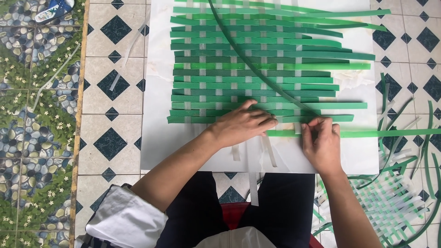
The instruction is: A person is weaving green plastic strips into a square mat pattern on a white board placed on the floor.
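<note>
Lying on a white board [183, 151] over patterned floor tiles [110, 96], the green woven mat [257, 69] is pressed by the flat left hand [243, 126] while the right hand [321, 142] pinches a green strip [390, 133].

Bare forearms, white sleeve [126, 218] rolled up on left arm, dark trousers [280, 206], no rings/watch

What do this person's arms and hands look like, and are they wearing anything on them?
Both hands are bare: the left hand and the right hand have no gloves, and no rings or watch show. The forearms are bare too. A white sleeve is rolled up above the left elbow.
</note>
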